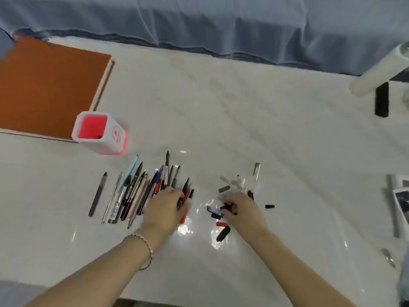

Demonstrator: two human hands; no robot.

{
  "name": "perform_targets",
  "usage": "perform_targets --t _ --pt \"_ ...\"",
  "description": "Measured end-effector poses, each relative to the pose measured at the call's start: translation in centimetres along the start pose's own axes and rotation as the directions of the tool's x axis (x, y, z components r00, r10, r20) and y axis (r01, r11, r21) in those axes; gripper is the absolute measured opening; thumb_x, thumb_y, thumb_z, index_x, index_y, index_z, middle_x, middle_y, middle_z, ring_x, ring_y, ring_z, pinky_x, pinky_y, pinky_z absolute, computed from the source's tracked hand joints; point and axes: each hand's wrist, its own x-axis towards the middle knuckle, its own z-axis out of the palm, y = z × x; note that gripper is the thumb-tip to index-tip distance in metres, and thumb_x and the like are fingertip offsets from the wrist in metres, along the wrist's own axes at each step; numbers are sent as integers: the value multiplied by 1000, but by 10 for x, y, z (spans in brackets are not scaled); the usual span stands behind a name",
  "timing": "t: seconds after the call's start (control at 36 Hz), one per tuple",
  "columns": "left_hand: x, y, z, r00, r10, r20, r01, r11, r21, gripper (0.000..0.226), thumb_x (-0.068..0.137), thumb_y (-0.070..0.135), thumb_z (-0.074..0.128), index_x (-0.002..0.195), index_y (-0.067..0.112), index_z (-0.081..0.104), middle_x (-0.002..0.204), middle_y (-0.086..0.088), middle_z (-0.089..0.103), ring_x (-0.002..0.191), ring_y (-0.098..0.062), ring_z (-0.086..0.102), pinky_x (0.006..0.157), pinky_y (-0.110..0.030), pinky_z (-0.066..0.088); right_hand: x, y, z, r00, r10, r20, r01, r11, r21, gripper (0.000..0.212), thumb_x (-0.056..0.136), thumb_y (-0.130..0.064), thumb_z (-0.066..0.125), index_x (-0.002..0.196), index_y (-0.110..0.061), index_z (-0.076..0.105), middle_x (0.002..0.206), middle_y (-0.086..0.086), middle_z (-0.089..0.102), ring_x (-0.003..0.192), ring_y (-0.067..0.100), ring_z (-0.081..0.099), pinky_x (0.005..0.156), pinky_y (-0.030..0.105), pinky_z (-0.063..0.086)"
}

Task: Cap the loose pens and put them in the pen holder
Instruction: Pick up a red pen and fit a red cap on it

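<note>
At a white bench, we work with both hands among a spread of uncapped pens. Our left hand, a thin bracelet at the wrist, lies over the right end of the row of pens, its fingers curled round a red pen whose tip points away from us. Our right hand is bent over the scattered caps just beside the row and pinches a black cap between fingertips and thumb; the blur keeps us from telling more of that grip.

The pens lie side by side, most with tips toward the far edge, and one dark pen sits a little apart at the left. The pen holder, white outside and pink inside, stands upright beyond the row to the left, touching the near edge of an orange board. Blue cloth hangs along the far side of the bench, and a black block lies well off to the right beside a white roll.
</note>
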Motion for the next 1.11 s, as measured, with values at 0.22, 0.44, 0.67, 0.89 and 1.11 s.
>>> perform_targets --t 0.22,0.44,0.67,0.89,1.11 --pt "29 -29 43 965 191 -178 -182 981 70 25 81 37 63 88 13 61 89 0 57 80 -17 54 63 -26 43 29 31 54 901 -433 -9 386 812 -438 30 46 -28 86 64 -21 63 69 -9 60 78 5 41 57 8 23" --pt "34 -34 49 929 217 -300 -225 974 6 24 81 33 63 91 11 59 87 -3 58 80 -20 54 66 -29 44 39 40 62 820 -565 -96 463 752 -470 21 55 -31 78 65 -25 60 66 -11 58 76 5 40 56 11 29" --pt "31 -29 59 909 205 -363 -205 978 40 23 82 29 61 91 8 63 99 -4 55 89 -20 54 69 -25 39 37 41 55 858 -502 -107 413 799 -437 10 75 -24 69 74 -19 61 68 -24 37 81 4 41 59 21 42" --pt "16 -22 60 945 105 -311 -94 994 51 22 81 28 58 78 8 67 100 -8 53 84 -19 55 65 -27 45 15 35 68 877 -455 -151 355 828 -433 24 80 -21 62 103 -14 64 114 -2 54 113 15 45 87 19 35" --pt "-16 -23 38 932 16 -361 -216 825 -523 15 87 17 55 73 17 51 63 3 57 54 -4 53 52 -10 38 -12 47 53 840 -396 -371 274 900 -339 17 83 -10 59 98 -14 66 103 -7 53 92 -10 48 71 6 34"
